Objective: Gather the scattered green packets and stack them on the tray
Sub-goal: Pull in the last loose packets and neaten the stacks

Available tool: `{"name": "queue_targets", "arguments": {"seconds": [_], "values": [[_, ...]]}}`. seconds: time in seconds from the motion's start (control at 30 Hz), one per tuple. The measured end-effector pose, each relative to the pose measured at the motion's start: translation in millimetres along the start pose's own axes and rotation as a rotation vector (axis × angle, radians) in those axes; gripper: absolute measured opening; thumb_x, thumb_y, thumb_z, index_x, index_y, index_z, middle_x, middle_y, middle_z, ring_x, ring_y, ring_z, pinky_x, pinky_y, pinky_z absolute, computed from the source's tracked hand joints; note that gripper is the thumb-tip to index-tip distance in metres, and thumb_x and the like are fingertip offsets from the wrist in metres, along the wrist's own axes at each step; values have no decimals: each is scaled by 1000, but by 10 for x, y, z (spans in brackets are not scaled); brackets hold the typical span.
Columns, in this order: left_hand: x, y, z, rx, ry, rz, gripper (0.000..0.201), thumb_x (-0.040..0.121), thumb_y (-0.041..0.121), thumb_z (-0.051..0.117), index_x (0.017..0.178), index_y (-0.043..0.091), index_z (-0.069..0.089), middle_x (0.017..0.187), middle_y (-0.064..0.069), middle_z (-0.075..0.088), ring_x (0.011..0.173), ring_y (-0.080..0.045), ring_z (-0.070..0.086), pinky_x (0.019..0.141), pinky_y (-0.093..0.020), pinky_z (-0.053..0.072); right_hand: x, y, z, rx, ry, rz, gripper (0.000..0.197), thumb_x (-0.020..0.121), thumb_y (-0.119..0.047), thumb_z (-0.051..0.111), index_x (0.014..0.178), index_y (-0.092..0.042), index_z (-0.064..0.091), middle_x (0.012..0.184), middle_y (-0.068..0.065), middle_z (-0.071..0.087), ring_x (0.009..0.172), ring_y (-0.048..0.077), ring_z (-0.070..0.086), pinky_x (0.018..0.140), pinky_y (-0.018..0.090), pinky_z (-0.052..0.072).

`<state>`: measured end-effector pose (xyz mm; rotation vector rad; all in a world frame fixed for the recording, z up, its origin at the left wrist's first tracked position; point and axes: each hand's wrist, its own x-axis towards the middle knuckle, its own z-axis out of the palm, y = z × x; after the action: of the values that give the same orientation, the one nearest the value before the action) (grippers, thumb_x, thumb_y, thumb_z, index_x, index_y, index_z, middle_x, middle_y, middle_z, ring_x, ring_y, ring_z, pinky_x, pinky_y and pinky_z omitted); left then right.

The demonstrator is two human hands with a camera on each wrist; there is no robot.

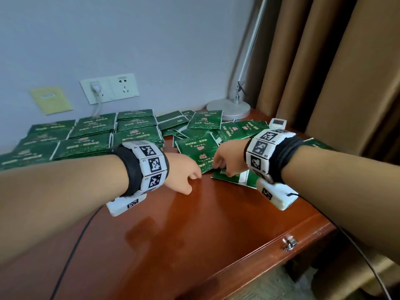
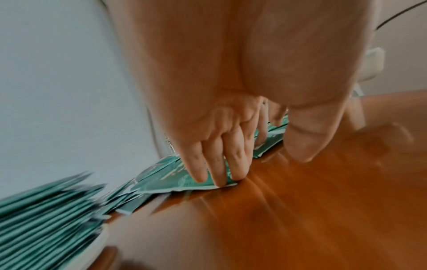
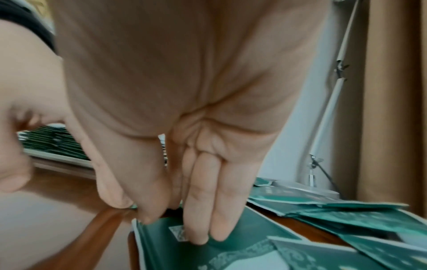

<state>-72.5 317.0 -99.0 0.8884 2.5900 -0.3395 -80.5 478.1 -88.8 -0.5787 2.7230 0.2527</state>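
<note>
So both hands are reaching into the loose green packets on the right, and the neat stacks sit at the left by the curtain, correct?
Not quite. The neat stacks sit at the left against the pale wall with the power sockets; the curtain hangs on the right, as the head view shows. Both the left hand and right hand do reach into the loose green packets.

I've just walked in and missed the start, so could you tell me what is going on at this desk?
A person is tidying green packets on a wooden desk. Neat stacks already sit at the back left, while a loose pile remains near the lamp. The left hand rests straight fingers on the edge of one packet. The right hand has its fingers on a packet lying face down, seemingly pinching its corner.
</note>
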Motion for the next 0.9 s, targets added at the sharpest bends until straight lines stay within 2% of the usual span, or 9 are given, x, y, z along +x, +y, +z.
{"name": "queue_targets", "arguments": {"seconds": [0.1, 0.23, 0.47, 0.57, 0.63, 0.73, 0.77, 0.83, 0.9], "values": [[-327, -91, 153, -32, -4, -10, 54, 88, 28, 55, 141, 25, 45, 136, 12, 54, 122, -8, 52, 105, -29, 41, 19, -275, -34, 12, -7, -83, 47, 86, -9, 61, 130, -25, 58, 124, -7, 62, 109, 15, 61, 96, 32, 49], [-774, -182, 338, -57, -24, -42, 52, 89, 27, 55, 140, 26, 46, 135, 14, 55, 121, -7, 52, 104, -23, 40, 37, -686, -91, 61, -28, -179, 39, 85, -10, 63, 120, -25, 65, 115, -5, 67, 106, 16, 63, 95, 33, 50], [-1452, -350, 651, -120, -49, -110, 48, 88, 25, 55, 136, 28, 50, 130, 16, 58, 116, -3, 55, 102, -23, 43, 3, -1262, -182, 82, -56, -291, 37, 85, -9, 65, 119, -23, 66, 116, -6, 67, 107, 11, 62, 98, 28, 47], [-1713, -447, 772, -133, -81, -154, 46, 88, 25, 56, 134, 29, 52, 129, 17, 58, 114, 0, 55, 101, -19, 42, 36, -1504, -225, 97, -50, -333, 37, 86, -7, 64, 121, -20, 65, 118, -7, 65, 108, 9, 60, 97, 21, 44], [-1895, -547, 848, -150, -109, -194, 47, 88, 22, 57, 134, 29, 52, 128, 17, 59, 114, 0, 55, 99, -17, 41, 81, -1679, -253, 87, -30, -366, 38, 86, -6, 65, 121, -20, 65, 119, -8, 64, 107, 10, 59, 97, 22, 43], [-2184, -720, 966, -193, -175, -256, 48, 84, 18, 58, 131, 24, 56, 123, 10, 63, 111, -2, 57, 99, -18, 42, 187, -1927, -297, 33, 7, -403, 38, 84, -7, 66, 120, -20, 66, 119, -10, 64, 106, 10, 60, 98, 24, 45], [-2268, -791, 1018, -222, -203, -283, 47, 81, 21, 58, 128, 21, 59, 118, 8, 65, 106, -3, 59, 95, -16, 42, 225, -1998, -314, 14, 28, -413, 38, 83, -7, 67, 118, -21, 67, 118, -10, 65, 105, 10, 60, 97, 24, 46], [-2426, -944, 1128, -277, -216, -337, 59, 64, 44, 51, 116, 21, 67, 104, 10, 68, 94, -3, 62, 90, -14, 43, 306, -2113, -360, -3, 58, -420, 40, 81, -7, 69, 118, -21, 66, 117, -9, 66, 104, 11, 61, 96, 25, 47], [-2552, -1111, 1253, -293, -177, -381, 71, 45, 59, 42, 103, 29, 71, 96, 15, 71, 90, -3, 67, 89, -25, 52, 384, -2186, -421, -1, 59, -422, 44, 80, -7, 72, 121, -23, 64, 118, -7, 65, 104, 13, 62, 96, 28, 47]]}}
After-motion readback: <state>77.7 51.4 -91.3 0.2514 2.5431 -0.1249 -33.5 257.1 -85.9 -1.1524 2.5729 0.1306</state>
